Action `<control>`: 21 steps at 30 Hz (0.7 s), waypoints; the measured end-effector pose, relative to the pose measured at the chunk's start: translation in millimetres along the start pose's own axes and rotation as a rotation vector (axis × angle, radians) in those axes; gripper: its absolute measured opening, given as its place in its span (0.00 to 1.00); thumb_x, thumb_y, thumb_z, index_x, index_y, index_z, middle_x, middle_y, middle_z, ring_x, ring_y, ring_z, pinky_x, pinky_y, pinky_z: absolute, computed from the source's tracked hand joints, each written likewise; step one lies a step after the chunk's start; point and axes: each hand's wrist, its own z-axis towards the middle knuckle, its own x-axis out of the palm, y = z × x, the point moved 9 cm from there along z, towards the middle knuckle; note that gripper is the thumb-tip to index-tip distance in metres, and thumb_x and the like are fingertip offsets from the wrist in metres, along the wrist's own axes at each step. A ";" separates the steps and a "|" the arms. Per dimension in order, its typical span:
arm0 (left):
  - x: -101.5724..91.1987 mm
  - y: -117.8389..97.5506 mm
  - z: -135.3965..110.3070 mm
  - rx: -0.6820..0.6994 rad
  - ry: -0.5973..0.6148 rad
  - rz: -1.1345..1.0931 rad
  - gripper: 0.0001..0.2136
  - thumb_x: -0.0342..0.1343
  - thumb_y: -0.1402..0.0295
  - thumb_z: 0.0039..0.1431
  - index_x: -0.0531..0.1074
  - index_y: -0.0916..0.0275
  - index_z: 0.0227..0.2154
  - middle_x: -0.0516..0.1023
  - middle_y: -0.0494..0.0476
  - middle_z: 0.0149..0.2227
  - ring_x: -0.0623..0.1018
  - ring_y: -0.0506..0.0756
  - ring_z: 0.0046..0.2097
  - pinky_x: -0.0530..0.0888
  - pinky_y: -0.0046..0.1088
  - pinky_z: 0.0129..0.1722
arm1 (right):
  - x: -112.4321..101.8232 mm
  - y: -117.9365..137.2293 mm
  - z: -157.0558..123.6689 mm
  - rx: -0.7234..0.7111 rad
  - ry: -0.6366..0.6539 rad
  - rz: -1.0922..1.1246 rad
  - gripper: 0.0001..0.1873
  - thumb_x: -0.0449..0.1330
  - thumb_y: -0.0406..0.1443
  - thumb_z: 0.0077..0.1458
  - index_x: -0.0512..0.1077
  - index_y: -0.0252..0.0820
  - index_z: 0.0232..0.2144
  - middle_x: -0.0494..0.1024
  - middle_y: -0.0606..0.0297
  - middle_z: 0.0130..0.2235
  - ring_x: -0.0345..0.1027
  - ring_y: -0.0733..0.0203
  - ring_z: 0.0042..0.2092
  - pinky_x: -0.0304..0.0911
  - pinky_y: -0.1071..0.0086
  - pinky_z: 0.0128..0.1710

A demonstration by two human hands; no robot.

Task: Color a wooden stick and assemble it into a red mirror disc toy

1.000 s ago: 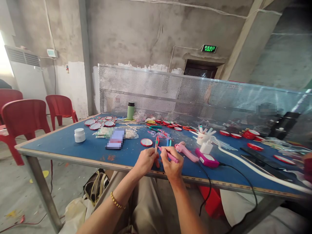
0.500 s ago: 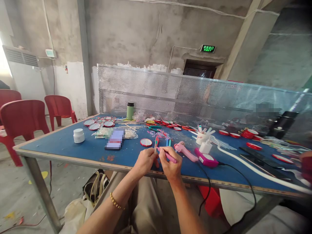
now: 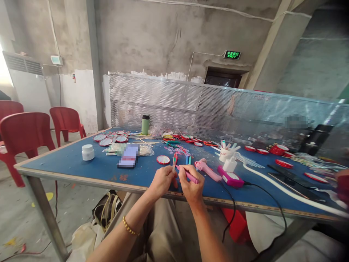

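Near the table's front edge, my left hand (image 3: 163, 179) is closed around a narrow flat strip (image 3: 174, 162), pale with red and green on it, standing nearly upright. My right hand (image 3: 192, 183) grips a pink pen (image 3: 192, 177), its tip touching or very close to the strip; I cannot tell which. Just beyond my hands lie a round red-rimmed disc (image 3: 163, 159) and blue and teal pens (image 3: 188, 159). To the right of my right hand rests a pink glue-gun-shaped tool (image 3: 207, 169).
On the blue table (image 3: 68, 160) are a white jar (image 3: 87, 152), a phone (image 3: 129, 155), a green bottle (image 3: 145, 124), a cup of pens (image 3: 225, 154) and a magenta box (image 3: 230, 177) with a black cable. A white tube (image 3: 268, 179) runs along the right. A perforated metal screen (image 3: 169, 98) stands behind.
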 end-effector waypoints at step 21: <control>-0.4 0.9 -1.8 -0.015 0.000 -0.014 0.16 0.45 0.59 0.63 0.66 0.60 0.23 0.78 0.50 0.22 0.68 0.49 0.21 0.63 0.24 0.26 | 1.2 -0.9 0.0 0.012 0.019 -0.001 0.09 0.56 0.32 0.63 0.72 0.42 0.29 0.79 0.66 0.26 0.73 0.64 0.26 0.67 0.73 0.28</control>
